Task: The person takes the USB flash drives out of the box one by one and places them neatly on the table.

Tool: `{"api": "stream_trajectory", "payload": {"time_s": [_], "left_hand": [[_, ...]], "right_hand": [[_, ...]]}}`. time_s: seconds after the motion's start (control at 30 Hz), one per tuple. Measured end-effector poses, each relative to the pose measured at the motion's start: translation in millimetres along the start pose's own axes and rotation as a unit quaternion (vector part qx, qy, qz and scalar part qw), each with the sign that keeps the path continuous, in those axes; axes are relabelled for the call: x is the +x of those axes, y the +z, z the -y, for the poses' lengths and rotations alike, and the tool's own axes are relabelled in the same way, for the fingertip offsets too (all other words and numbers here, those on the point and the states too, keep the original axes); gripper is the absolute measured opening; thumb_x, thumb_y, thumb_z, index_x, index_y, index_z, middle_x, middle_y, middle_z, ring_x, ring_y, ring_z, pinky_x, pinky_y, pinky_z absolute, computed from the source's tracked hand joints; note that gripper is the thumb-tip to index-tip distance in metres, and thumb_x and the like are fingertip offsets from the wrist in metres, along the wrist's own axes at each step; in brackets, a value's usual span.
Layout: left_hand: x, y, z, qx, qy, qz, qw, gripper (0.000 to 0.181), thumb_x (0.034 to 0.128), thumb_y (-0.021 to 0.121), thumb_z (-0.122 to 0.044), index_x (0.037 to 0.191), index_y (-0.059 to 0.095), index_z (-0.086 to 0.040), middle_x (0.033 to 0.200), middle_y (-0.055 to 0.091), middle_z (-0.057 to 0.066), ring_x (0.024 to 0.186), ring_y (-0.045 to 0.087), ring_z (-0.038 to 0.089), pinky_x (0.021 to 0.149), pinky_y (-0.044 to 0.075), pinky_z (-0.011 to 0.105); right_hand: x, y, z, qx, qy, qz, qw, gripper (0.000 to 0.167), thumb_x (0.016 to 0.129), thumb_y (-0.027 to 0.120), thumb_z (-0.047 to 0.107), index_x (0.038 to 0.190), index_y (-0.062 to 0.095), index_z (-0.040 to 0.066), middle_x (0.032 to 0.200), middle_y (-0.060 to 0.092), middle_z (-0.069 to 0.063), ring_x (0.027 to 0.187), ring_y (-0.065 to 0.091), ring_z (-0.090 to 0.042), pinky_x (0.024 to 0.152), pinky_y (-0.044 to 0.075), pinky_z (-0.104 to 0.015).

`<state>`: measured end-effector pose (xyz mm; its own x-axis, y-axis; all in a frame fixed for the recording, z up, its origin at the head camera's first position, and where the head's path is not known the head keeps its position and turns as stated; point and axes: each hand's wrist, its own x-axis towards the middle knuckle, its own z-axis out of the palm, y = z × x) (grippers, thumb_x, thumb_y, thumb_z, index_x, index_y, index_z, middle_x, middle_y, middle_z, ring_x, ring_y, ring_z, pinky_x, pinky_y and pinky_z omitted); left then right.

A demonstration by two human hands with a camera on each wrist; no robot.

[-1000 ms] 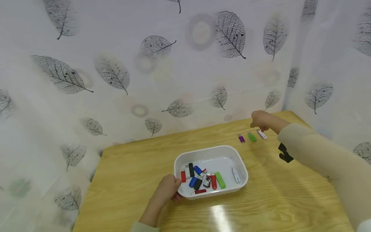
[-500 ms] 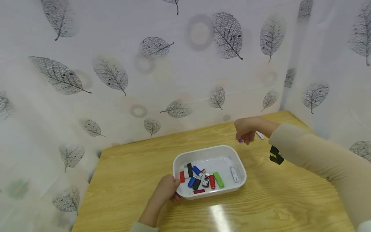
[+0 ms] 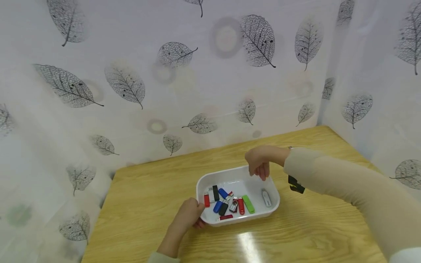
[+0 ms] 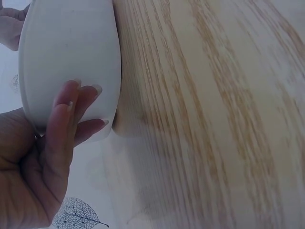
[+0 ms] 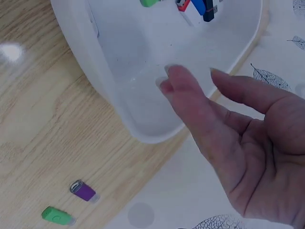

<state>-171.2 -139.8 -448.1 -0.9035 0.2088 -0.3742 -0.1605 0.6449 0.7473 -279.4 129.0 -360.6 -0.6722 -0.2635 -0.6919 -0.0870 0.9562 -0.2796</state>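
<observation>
Fingers [image 5: 190,98] of right hand [image 3: 258,160] point down over tray [image 3: 238,178].

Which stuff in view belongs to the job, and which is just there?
Likely the job:
white tray, held by the left hand
USB sticks inside it
purple stick and green stick outside it

Probably just surroundings:
leaf-print curtain
wooden table

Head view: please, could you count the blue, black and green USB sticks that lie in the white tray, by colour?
Blue USB sticks: 2
Black USB sticks: 2
Green USB stick: 1
Total of these colours in the white tray: 5
</observation>
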Motion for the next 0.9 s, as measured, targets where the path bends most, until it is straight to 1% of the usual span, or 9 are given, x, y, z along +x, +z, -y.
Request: {"api": "stream_trajectory", "payload": {"time_s": [0.1, 0.17, 0.27, 0.33, 0.43, 0.53, 0.7, 0.8, 0.9], "left_hand": [[-1.9, 0.6, -1.2, 0.0, 0.001, -0.005, 1.0, 0.023, 0.0896, 0.043, -0.009, 0.078, 0.056, 0.005, 0.053, 0.06, 0.008, 0.043, 0.059, 0.015, 0.043, 0.053, 0.028], [-4.0, 0.3, -2.0, 0.001, 0.0, -0.008, 1.0, 0.023, 0.0896, 0.043, -0.008, 0.078, 0.056, 0.006, 0.052, 0.06, 0.008, 0.043, 0.059, 0.015, 0.043, 0.053, 0.028], [-6.5, -0.4, -1.8, 0.0, 0.001, -0.011, 0.9999, 0.022, 0.0896, 0.043, -0.008, 0.077, 0.055, 0.006, 0.052, 0.06, 0.008, 0.043, 0.059, 0.014, 0.043, 0.053, 0.029], [-7.3, -0.8, -0.7, 0.001, 0.002, -0.013, 0.9999, 0.023, 0.0895, 0.043, -0.008, 0.077, 0.055, 0.006, 0.051, 0.059, 0.007, 0.042, 0.058, 0.014, 0.043, 0.053, 0.029], [-6.4, -1.3, -0.1, 0.001, 0.005, -0.015, 0.9999, 0.023, 0.0892, 0.043, -0.008, 0.076, 0.056, 0.005, 0.051, 0.059, 0.007, 0.042, 0.058, 0.014, 0.043, 0.053, 0.03], [-4.6, -2.0, -0.8, 0.005, 0.007, -0.016, 0.9998, 0.023, 0.0894, 0.043, -0.008, 0.077, 0.056, 0.006, 0.051, 0.059, 0.007, 0.043, 0.058, 0.014, 0.043, 0.052, 0.029], [-2.2, -1.6, -2.4, 0.009, 0.005, -0.013, 0.9999, 0.023, 0.0904, 0.044, -0.009, 0.079, 0.058, 0.006, 0.053, 0.059, 0.007, 0.044, 0.059, 0.014, 0.043, 0.052, 0.027], [-1.5, -0.1, -2.0, 0.004, 0.001, -0.009, 0.9999, 0.023, 0.0905, 0.044, -0.009, 0.08, 0.058, 0.005, 0.054, 0.059, 0.007, 0.045, 0.059, 0.014, 0.044, 0.052, 0.027], [-0.3, 2.0, -0.5, 0.002, 0.002, -0.008, 1.0, 0.023, 0.0899, 0.043, -0.009, 0.078, 0.057, 0.005, 0.053, 0.059, 0.007, 0.044, 0.059, 0.014, 0.043, 0.052, 0.027]], "right_hand": [[3.7, 9, 10, -0.007, 0.022, 0.028, 0.9993, 0.027, 0.087, 0.063, 0.019, 0.085, 0.067, -0.008, 0.07, 0.07, -0.015, 0.061, 0.07, -0.023, 0.057, 0.058, -0.029], [7.2, 16, 15, -0.008, 0.04, 0.053, 0.9978, 0.028, 0.088, 0.063, 0.019, 0.088, 0.065, -0.008, 0.075, 0.07, -0.018, 0.065, 0.07, -0.025, 0.059, 0.058, -0.03], [12.0, 24, 19, -0.01, 0.061, 0.082, 0.9947, 0.025, 0.089, 0.061, 0.019, 0.089, 0.062, -0.007, 0.082, 0.069, -0.021, 0.069, 0.07, -0.028, 0.061, 0.059, -0.032], [15.4, 28, 19, -0.003, 0.07, 0.096, 0.9929, 0.025, 0.089, 0.06, 0.018, 0.091, 0.06, -0.007, 0.086, 0.068, -0.023, 0.072, 0.07, -0.029, 0.064, 0.059, -0.033], [18.3, 35, 18, 0.007, 0.076, 0.092, 0.9928, 0.025, 0.089, 0.059, 0.019, 0.088, 0.059, -0.006, 0.084, 0.068, -0.022, 0.074, 0.07, -0.031, 0.065, 0.059, -0.033], [19.5, 42, 16, 0.011, 0.079, 0.089, 0.9929, 0.026, 0.089, 0.059, 0.019, 0.086, 0.059, -0.007, 0.079, 0.067, -0.023, 0.075, 0.07, -0.033, 0.066, 0.059, -0.036], [17.2, 47, 14, -0.01, 0.086, 0.095, 0.9918, 0.027, 0.087, 0.06, 0.019, 0.083, 0.06, -0.007, 0.075, 0.068, -0.022, 0.074, 0.07, -0.034, 0.069, 0.059, -0.04], [16.4, 48, 15, -0.027, 0.079, 0.112, 0.9902, 0.026, 0.087, 0.061, 0.018, 0.083, 0.062, -0.008, 0.077, 0.068, -0.023, 0.077, 0.07, -0.034, 0.072, 0.058, -0.04], [16.3, 47, 17, -0.031, 0.078, 0.123, 0.9889, 0.024, 0.087, 0.062, 0.018, 0.085, 0.064, -0.006, 0.079, 0.068, -0.022, 0.08, 0.07, -0.034, 0.074, 0.058, -0.039]]}}
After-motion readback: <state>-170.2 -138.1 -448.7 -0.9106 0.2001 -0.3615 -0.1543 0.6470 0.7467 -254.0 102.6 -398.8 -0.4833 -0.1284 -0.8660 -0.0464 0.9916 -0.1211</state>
